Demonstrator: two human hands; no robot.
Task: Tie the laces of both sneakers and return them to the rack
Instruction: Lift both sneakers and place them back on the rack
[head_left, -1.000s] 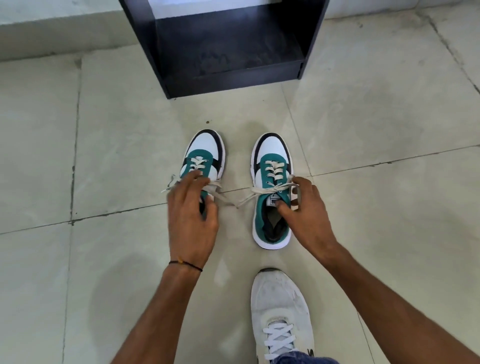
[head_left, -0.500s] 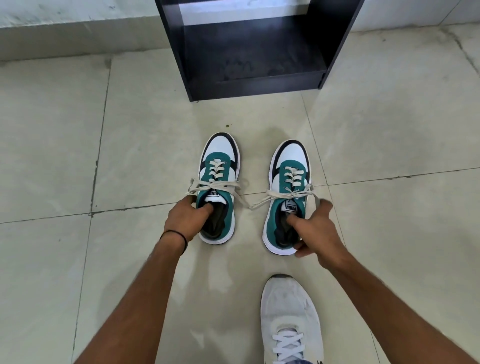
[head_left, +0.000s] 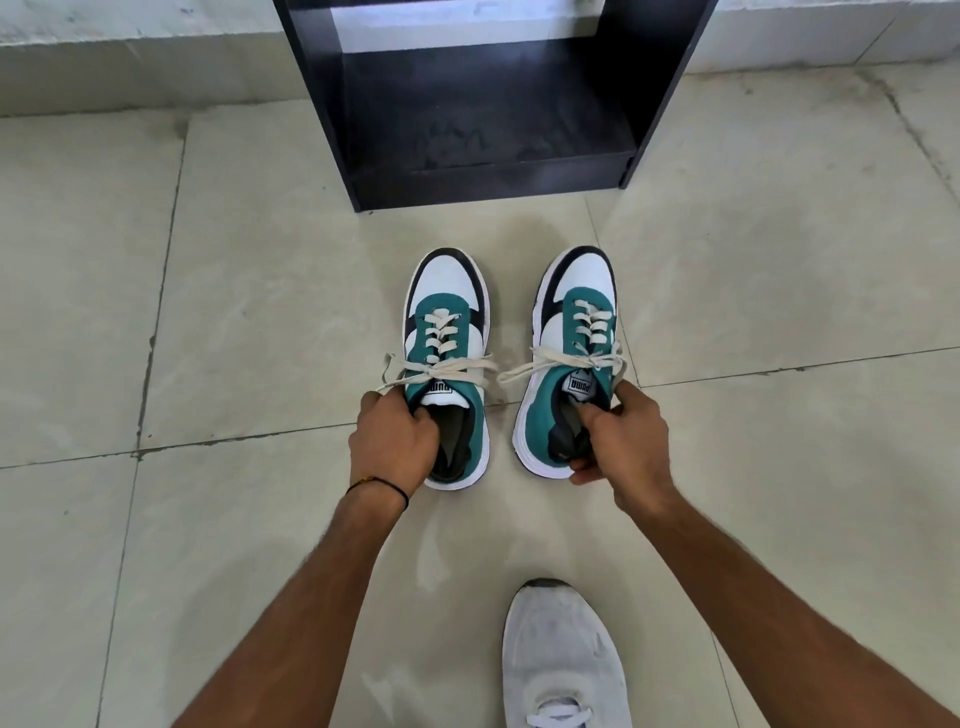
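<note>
Two teal, white and black sneakers stand side by side on the tiled floor, toes pointing at the rack. The left sneaker (head_left: 448, 306) has its cream laces tied in a bow across the tongue. My left hand (head_left: 390, 441) grips its collar, fingers tucked inside the opening. The right sneaker (head_left: 577, 306) also carries a tied bow. My right hand (head_left: 621, 444) is closed on its collar at the heel side, fingers inside. The black rack (head_left: 493, 176) stands just beyond the toes, its lowest shelf bare and dusty.
My own foot in a white sneaker (head_left: 563, 660) rests on the floor at the bottom, below the right forearm. A pale wall base (head_left: 130, 57) runs behind the rack. Grey floor tiles (head_left: 234, 312) with dark grout lines lie all around.
Both hands left the laces and moved back to the shoe openings, closing on the collars. The view has shifted closer to the rack.
</note>
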